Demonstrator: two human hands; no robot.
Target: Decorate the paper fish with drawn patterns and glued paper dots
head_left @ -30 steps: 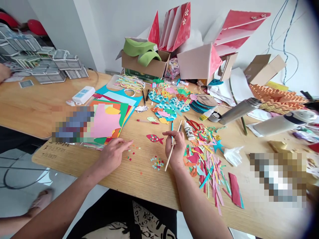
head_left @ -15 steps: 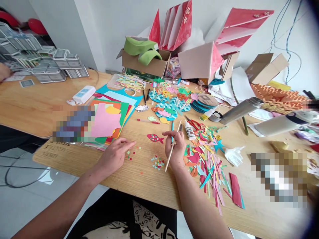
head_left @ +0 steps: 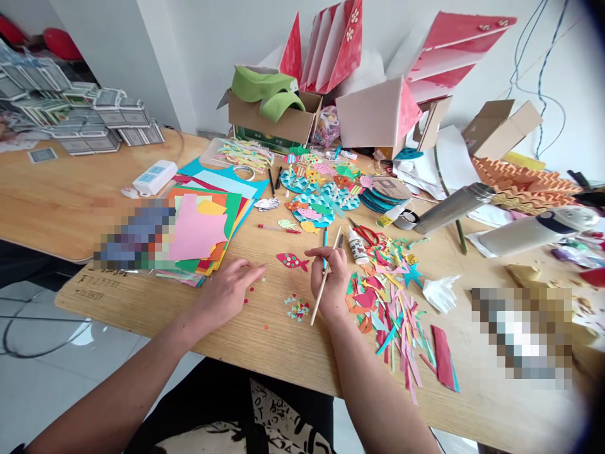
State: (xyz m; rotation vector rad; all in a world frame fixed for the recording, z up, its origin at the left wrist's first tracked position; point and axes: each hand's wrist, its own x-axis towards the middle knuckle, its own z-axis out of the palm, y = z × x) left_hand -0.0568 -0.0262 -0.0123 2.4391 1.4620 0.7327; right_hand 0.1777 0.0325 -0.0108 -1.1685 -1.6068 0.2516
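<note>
My left hand [head_left: 227, 292] lies flat on the wooden table [head_left: 283, 340], fingers stretched toward small coloured paper dots [head_left: 249, 291]. My right hand [head_left: 332, 282] is closed on a thin wooden brush [head_left: 325, 277], held upright with its tip pointing away from me. A red paper fish [head_left: 290, 260] lies between the two hands. A little heap of tiny paper bits [head_left: 297, 309] sits just left of my right wrist. Right of that hand spreads a pile of coloured paper scraps [head_left: 394, 302].
A stack of coloured paper sheets [head_left: 201, 217] lies at left. Blue paper discs with fish [head_left: 314, 202], a glue bottle [head_left: 355, 244], red scissors [head_left: 366, 234], a steel flask [head_left: 449, 211] and cardboard boxes [head_left: 278, 116] crowd the far side. Folded cards [head_left: 70, 113] pile up far left.
My left hand has slid a little to the right along the table toward the dots. My right hand with the brush has stayed almost still.
</note>
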